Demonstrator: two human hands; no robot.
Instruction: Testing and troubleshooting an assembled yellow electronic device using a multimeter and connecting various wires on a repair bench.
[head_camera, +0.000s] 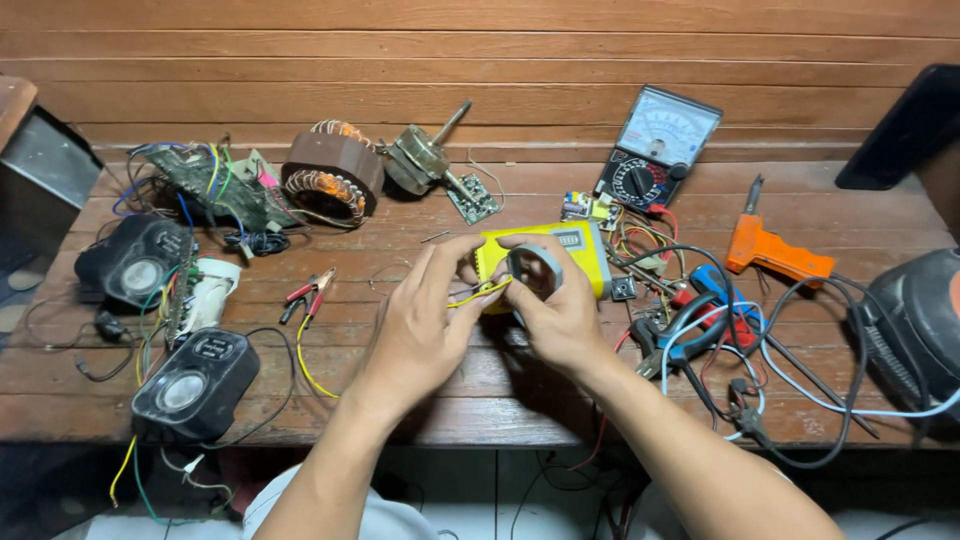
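head view: at six o'clock both forearms rise over the wooden table (480, 400). left hand (425, 315) pinches a yellow wire (478, 293) between thumb and fingers; right hand (555, 305) grasps a grey tape roll (537, 268), just over a yellow meter (580, 255) at centre. two black speakers (180, 385) lie at eight o'clock, an orange soldering gun (775, 250) at two, a dial meter (655, 145) at one, a copper-wound motor ring (332, 172) at eleven.

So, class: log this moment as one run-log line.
left hand: pinching yellow wire | right hand: holding grey ring | behind hands: yellow meter | surface: wooden table
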